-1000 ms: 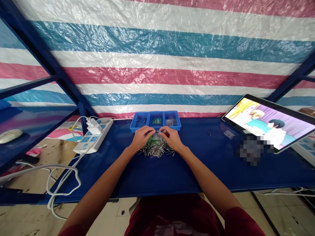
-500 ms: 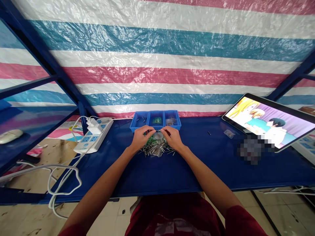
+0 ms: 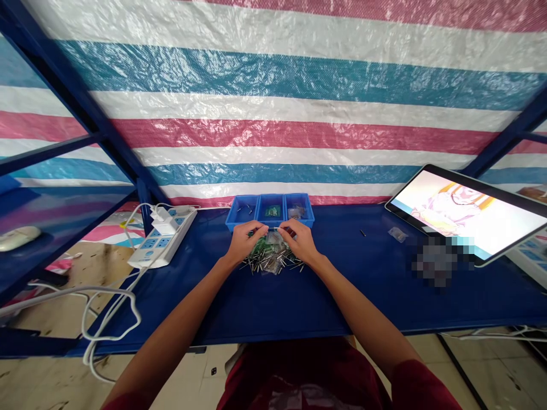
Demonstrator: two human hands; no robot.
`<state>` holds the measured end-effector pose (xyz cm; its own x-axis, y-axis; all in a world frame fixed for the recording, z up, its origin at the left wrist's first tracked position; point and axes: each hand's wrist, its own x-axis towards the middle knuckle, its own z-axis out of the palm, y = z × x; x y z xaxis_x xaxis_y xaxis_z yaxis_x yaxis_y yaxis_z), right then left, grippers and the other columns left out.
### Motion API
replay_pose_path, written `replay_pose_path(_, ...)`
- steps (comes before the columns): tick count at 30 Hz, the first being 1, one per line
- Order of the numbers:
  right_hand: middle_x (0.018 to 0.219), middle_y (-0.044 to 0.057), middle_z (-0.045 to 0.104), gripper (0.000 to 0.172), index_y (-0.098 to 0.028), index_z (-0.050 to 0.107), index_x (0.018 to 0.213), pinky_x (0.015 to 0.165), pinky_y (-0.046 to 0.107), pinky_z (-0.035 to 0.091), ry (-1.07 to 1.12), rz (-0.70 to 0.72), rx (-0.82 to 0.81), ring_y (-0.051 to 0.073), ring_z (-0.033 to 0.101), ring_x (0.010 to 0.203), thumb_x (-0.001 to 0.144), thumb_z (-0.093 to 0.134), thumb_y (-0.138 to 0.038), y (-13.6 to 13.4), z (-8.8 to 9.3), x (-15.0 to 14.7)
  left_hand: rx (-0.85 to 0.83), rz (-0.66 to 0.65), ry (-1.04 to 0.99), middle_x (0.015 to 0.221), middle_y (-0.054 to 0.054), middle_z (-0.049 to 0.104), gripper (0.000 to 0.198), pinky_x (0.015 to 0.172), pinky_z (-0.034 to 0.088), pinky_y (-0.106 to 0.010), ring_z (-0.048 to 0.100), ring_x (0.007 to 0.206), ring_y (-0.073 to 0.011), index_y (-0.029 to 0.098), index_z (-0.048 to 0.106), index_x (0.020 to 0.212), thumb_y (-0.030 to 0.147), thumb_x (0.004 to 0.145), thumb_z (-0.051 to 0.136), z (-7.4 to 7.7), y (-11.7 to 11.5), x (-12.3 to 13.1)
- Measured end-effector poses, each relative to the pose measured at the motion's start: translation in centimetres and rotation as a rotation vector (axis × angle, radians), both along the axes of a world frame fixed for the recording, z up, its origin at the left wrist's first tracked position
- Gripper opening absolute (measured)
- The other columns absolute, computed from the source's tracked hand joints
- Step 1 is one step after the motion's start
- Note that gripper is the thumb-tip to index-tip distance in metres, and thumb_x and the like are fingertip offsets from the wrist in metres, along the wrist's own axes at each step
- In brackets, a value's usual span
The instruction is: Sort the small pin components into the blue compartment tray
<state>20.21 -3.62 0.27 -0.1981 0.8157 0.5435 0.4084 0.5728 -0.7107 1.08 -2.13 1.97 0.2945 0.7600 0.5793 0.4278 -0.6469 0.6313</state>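
Thin rod [image 3: 273, 229] points left to right, pinched by the left hand [image 3: 244, 241] and right hand [image 3: 301, 240], near piled shiny, skinny metal sticks [image 3: 256, 262].

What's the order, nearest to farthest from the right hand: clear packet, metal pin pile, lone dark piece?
1. Metal pin pile, just by the right hand.
2. Lone dark piece, off to its right.
3. Clear packet, farther right.

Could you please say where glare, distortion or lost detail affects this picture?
Head view: glints speckle the striped sheet; head view: the blue frame splays outward, likely wide-angle distortion; head view: a pixelated patch sits by the screen; head view: the thin piece between left hand and right hand is too small to identify.
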Motion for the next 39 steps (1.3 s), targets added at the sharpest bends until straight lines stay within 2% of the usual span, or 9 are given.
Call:
replay_pose_path(4,0.083,0.005,0.062,0.027,-0.019,0.063,0.087,0.066,0.026,0.044,-0.016,0.003,0.028,0.015,0.055,0.071,0.094,0.045,-0.038,0.05,-0.05,0.14,0.003,0.029,-0.068,0.073,-0.002,0.069,0.023,0.061,0.049,-0.025,0.060,0.063,-0.0136,0.016,0.067,0.082,0.039,0.082,0.065,-0.12,0.15,0.06)
replay_pose_path(10,0.082,0.006,0.063,0.030,-0.019,0.063,0.086,0.067,0.026,0.044,-0.045,-0.001,0.002,0.016,0.056,0.072,0.096,0.042,-0.038,0.08,-0.07,0.10,0.003,0.047,-0.034,0.070,-0.002,0.068,0.026,0.064,0.049,-0.026,0.060,0.063,-0.0140,0.016,0.066,0.075,0.039,0.085,0.061,-0.07,0.13,0.08)
replay_pose_path(15,0.087,0.005,0.064,0.025,-0.019,0.062,0.099,0.062,0.025,0.045,0.006,0.010,-0.027,0.014,0.056,0.067,0.092,0.049,-0.039,0.10,-0.22,0.01,-0.022,0.057,-0.010,0.067,-0.001,0.068,0.028,0.062,0.047,-0.025,0.059,0.060,-0.0130,0.016,0.065,0.073,0.037,0.088,0.056,-0.07,0.08,0.02)
replay_pose_path(23,0.083,0.005,0.062,0.029,-0.020,0.063,0.090,0.066,0.026,0.044,-0.050,0.017,0.014,0.015,0.055,0.070,0.094,0.045,-0.042,0.06,-0.25,0.01,-0.019,0.074,-0.026,0.061,-0.001,0.065,0.034,0.061,0.048,-0.025,0.060,0.058,-0.0136,0.016,0.063,0.065,0.040,0.088,0.056,-0.09,0.01,0.07)
replay_pose_path(29,0.079,0.005,0.062,0.034,-0.019,0.061,0.085,0.067,0.026,0.042,-0.076,0.007,0.017,0.015,0.055,0.071,0.097,0.038,-0.040,0.02,-0.11,-0.01,-0.043,0.054,-0.104,0.073,-0.003,0.071,0.026,0.064,0.052,-0.027,0.063,0.065,-0.0156,0.016,0.070,0.078,0.042,0.081,0.065,-0.30,0.24,0.10)
replay_pose_path(32,0.079,0.004,0.062,0.033,-0.019,0.061,0.086,0.067,0.026,0.042,-0.066,-0.005,0.000,0.015,0.055,0.070,0.097,0.038,-0.039,0.07,-0.21,-0.03,-0.048,0.049,-0.097,0.073,-0.004,0.071,0.026,0.063,0.052,-0.027,0.062,0.064,-0.0154,0.016,0.069,0.076,0.041,0.082,0.064,-0.37,0.30,0.10)
replay_pose_path(36,0.084,0.004,0.063,0.026,-0.019,0.061,0.099,0.064,0.025,0.044,-0.001,0.003,-0.022,0.014,0.055,0.067,0.093,0.046,-0.040,0.11,-0.41,-0.10,-0.055,0.034,-0.065,0.069,-0.003,0.069,0.028,0.063,0.051,-0.026,0.061,0.062,-0.0145,0.016,0.067,0.075,0.041,0.086,0.060,-0.10,0.11,0.14)
replay_pose_path(39,0.086,0.005,0.063,0.027,-0.019,0.061,0.095,0.065,0.025,0.044,-0.010,0.006,-0.007,0.014,0.055,0.068,0.094,0.045,-0.041,0.10,-0.45,-0.13,-0.063,0.022,-0.059,0.064,-0.002,0.066,0.030,0.062,0.050,-0.025,0.061,0.061,-0.0143,0.016,0.065,0.071,0.040,0.087,0.058,0.11,-0.05,0.20)
